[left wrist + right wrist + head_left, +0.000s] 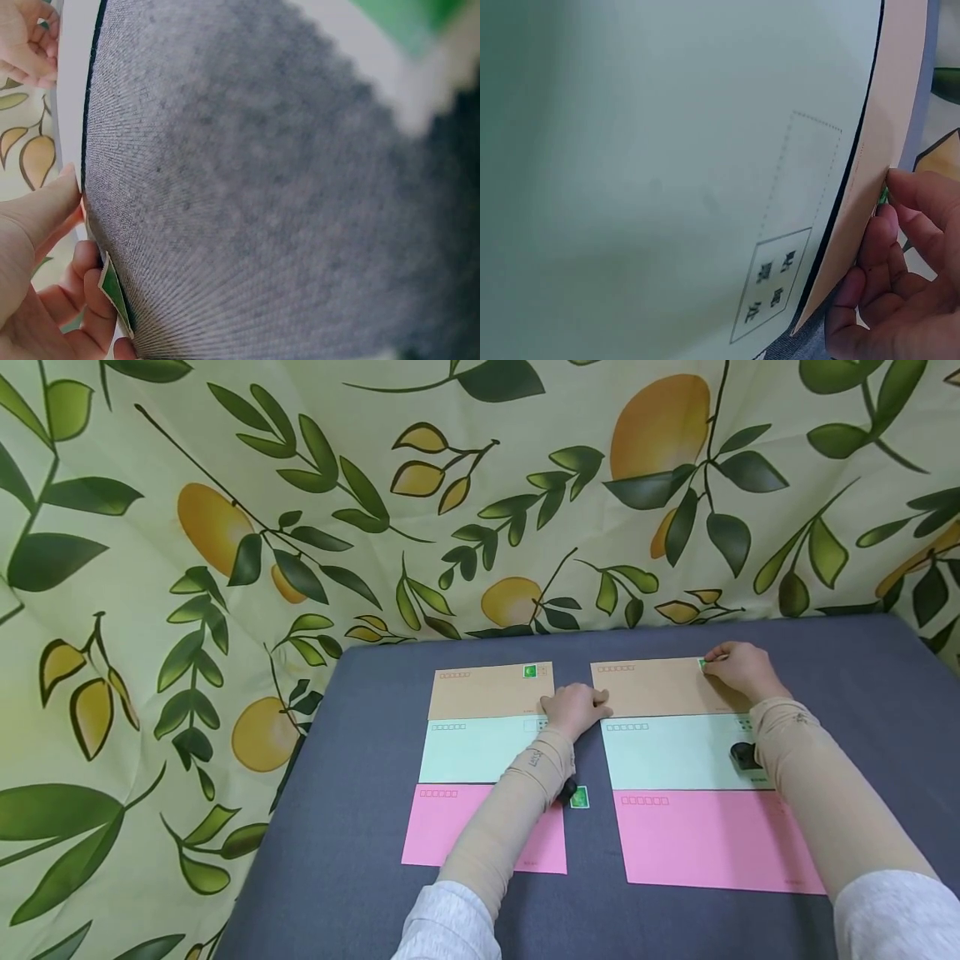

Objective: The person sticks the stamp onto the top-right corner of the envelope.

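Done: one stamp [529,671] on left brown envelope [480,695] | Under way: right hand [745,672] pinches another stamp [883,196] at right brown envelope [645,687]'s corner; left hand [576,708] between columns, grip unclear | Probably remaining: mint envelopes [675,750], no stamp showing; pink envelopes [697,843]' corners hidden, third stamp [580,797] nearby

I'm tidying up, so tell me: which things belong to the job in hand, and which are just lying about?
Apparently in use:
Six envelopes
Stamp in the right hand
Stuck stamp, top left
Stamp near left wrist

Likely just surroundings:
Gray cloth
Leafy curtain
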`<state>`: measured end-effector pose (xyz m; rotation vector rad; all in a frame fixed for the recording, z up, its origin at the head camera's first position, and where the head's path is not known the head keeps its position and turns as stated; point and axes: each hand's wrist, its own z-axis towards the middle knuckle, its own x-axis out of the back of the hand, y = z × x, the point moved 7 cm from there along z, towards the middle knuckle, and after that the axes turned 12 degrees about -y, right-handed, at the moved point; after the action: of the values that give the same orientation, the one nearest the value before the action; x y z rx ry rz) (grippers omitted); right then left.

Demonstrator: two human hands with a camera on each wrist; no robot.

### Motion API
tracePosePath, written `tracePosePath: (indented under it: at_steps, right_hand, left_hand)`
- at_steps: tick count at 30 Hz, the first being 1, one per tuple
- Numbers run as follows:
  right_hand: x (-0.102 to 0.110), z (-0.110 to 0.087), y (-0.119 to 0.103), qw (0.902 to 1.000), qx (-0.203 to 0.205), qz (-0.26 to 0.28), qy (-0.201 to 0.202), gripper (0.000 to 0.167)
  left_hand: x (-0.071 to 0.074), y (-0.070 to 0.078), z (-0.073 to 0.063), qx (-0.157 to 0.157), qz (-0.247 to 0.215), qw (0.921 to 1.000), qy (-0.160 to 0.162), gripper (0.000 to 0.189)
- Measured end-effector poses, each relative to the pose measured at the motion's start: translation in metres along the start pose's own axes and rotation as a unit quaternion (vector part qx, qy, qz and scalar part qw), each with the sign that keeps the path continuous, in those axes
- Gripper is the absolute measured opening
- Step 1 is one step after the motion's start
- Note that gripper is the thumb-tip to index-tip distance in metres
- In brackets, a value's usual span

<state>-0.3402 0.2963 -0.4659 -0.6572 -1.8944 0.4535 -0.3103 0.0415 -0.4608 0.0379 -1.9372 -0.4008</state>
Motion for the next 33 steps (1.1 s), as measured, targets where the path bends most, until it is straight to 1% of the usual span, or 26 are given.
tracePosePath:
  at_steps: [3,10,15,18,21,26,28,30,33]
  right_hand:
    - [-0.001,0.0,-0.002,1.0,-0.002,-0.005,-0.004,0.035]
    - [-0.003,-0.001,-0.006,0.9996,-0.014,-0.024,-0.004,0.033]
    - [-0.003,-0.001,-0.007,0.9987,-0.011,-0.049,-0.002,0.036]
    - [-0.004,-0.003,-0.007,0.9986,-0.006,-0.053,-0.005,0.041]
    - [-0.004,-0.006,-0.006,0.999,-0.003,-0.044,-0.004,0.048]
    - [-0.002,-0.014,-0.005,0.9999,0.008,-0.002,0.01,0.068]
    - [0.0,-0.017,-0.006,0.9997,0.015,0.014,0.014,0.073]
    - [0.001,-0.019,-0.006,0.9993,0.019,0.027,0.018,0.076]
    - [0.002,-0.022,-0.01,0.9986,0.033,0.035,0.022,0.075]
  left_hand:
    - [0.0,0.0,0.0,0.0,0.0,1.0,0.004,0.036]
    - [0.001,0.001,-0.001,0.001,0.012,0.9996,0.026,0.035]
    - [0.003,0.004,-0.003,-0.008,0.025,0.999,0.035,0.034]
    - [0.004,0.005,-0.004,-0.016,0.026,0.9986,0.042,0.034]
    - [0.005,0.005,-0.006,-0.027,0.024,0.998,0.052,0.033]
    - [0.011,0.004,-0.011,-0.043,0.021,0.9961,0.074,0.032]
    - [0.014,0.003,-0.013,-0.049,0.018,0.9956,0.078,0.032]
    - [0.016,0.001,-0.015,-0.053,0.015,0.9953,0.079,0.032]
    - [0.019,-0.002,-0.02,-0.057,0.014,0.9952,0.079,0.032]
